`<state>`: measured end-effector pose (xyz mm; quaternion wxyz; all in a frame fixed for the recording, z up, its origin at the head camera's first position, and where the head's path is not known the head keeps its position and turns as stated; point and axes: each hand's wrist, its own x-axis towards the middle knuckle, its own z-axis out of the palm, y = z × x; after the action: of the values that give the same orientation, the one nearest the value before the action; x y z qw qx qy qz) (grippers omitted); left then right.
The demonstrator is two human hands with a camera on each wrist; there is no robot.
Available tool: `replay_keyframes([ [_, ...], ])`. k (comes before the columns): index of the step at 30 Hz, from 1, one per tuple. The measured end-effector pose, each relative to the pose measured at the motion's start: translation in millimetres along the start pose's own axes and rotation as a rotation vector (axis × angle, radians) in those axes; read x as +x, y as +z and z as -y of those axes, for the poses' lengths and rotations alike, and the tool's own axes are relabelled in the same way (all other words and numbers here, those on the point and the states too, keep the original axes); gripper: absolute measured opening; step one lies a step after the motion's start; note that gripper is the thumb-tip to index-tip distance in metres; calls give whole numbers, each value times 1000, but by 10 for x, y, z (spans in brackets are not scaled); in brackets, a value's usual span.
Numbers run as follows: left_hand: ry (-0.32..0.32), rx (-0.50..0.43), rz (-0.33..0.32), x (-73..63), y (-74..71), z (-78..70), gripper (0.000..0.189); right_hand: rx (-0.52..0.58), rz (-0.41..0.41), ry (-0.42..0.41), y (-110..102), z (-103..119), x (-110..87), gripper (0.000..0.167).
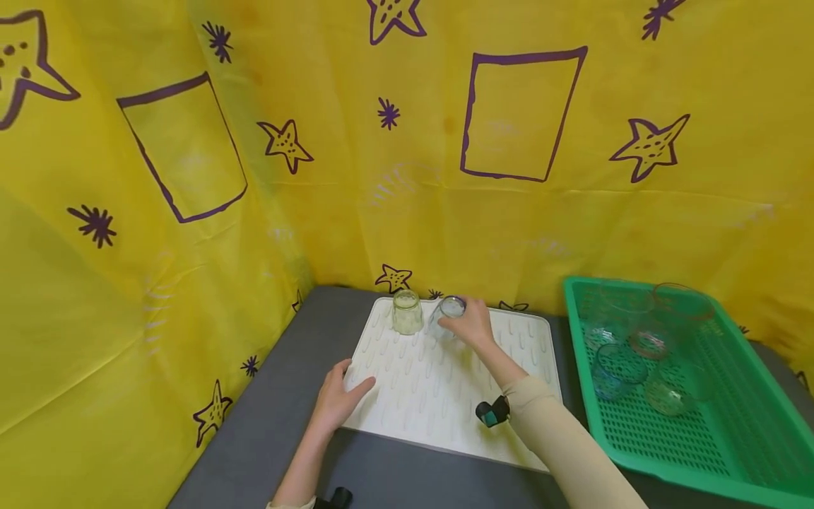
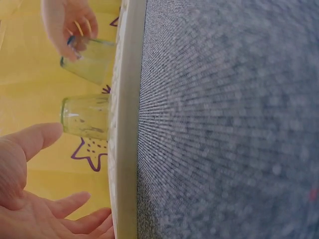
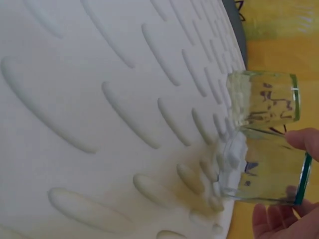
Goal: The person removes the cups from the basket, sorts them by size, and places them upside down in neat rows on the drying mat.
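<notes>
My right hand (image 1: 470,322) holds a blue-tinted glass (image 3: 271,169) by its upper end, thumb on one side and fingers on the other. The glass leans a little, its lower end at the back of the white ribbed drying mat (image 1: 413,396); whether the whole rim touches cannot be told. Just left of it a green-tinted glass (image 1: 408,314) stands on the mat, narrower end up. At the mat's left edge rests my left hand (image 1: 340,396), thumb spread away from the fingers and nothing in its grasp.
To the right stands a green plastic basket (image 1: 661,463) with perforated walls. Several tinted glasses are inside, among them a blue glass (image 1: 617,371) and a reddish one (image 1: 650,342). A yellow patterned cloth (image 1: 420,226) hangs behind and left of the grey table (image 1: 267,424).
</notes>
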<state>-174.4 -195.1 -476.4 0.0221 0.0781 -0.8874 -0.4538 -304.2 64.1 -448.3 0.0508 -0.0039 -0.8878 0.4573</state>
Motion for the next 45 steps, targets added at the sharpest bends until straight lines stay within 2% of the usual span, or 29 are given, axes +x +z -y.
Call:
replay_keyframes([
  [6,-4,22,2,-11,28,1,74,-74,16,-18,66,8,73,74],
  [17,12,26,0,14,40,5,74,-110,37,3,90,29,116,74],
  [23,16,21,12,32,57,-13,74,-80,43,-4,3,32,75,76],
  [30,7,40,15,27,36,13,74,15,50,10,-125,76,-70,74],
  [34,0,55,19,8,23,10,74,85,48,25,-254,94,-213,69],
  [37,1,61,23,5,13,-11,73,155,54,65,-390,130,-328,67],
  [41,-5,58,37,7,24,-44,74,226,67,109,-629,153,-486,65],
  [45,-15,61,45,10,52,-55,75,257,84,122,-901,84,-644,63],
])
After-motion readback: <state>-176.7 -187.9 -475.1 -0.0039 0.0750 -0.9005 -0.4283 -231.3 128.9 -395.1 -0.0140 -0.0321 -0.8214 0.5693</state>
